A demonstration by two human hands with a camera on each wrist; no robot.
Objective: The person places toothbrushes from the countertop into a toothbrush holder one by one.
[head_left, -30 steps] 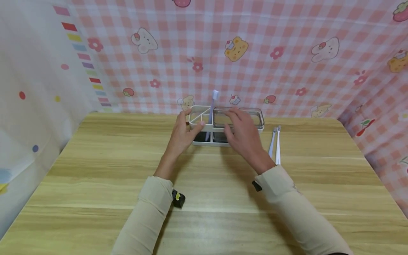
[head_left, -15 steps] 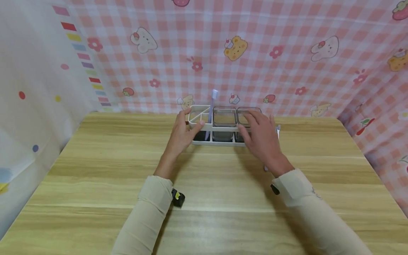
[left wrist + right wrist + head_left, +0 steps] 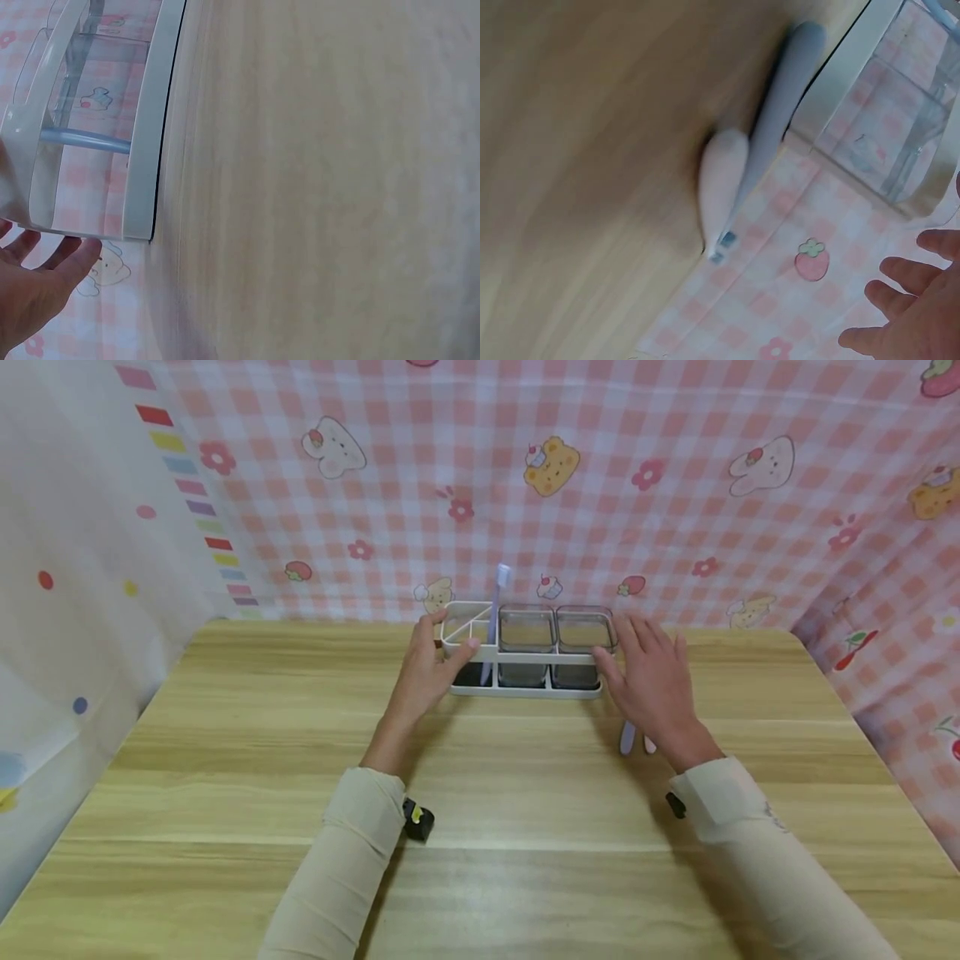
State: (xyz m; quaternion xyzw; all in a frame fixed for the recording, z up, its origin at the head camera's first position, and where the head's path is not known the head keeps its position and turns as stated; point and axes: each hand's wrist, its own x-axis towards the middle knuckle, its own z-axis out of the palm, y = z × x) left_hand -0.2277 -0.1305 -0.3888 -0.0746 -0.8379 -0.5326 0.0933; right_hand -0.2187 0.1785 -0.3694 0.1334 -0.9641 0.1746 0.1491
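A white toothbrush holder [image 3: 532, 657] stands near the table's back edge. Its left part, with slots, bears one upright lavender toothbrush [image 3: 492, 625]; two clear cups, a middle cup [image 3: 522, 673] and a right cup [image 3: 576, 676], sit beside it. My left hand [image 3: 422, 677] grips the holder's left end, thumb on the front rim and fingers around the side. At the other end is my right hand [image 3: 654, 681], fingers extended and spread close to the right cup's rim. Partly hidden under that hand lie a lavender-grey toothbrush [image 3: 784, 94] and a whitish toothbrush [image 3: 724, 176].
The wooden table [image 3: 480, 827] extends in front of the holder. A pink checked cloth [image 3: 480, 468] hangs right behind it, and a white dotted curtain [image 3: 90, 585] hangs on the left. Both wrists wear a small black device [image 3: 418, 821].
My right hand has moved right, from over the middle cup to the holder's right end, now covering most of the two loose toothbrushes. My left hand keeps its grip on the holder.
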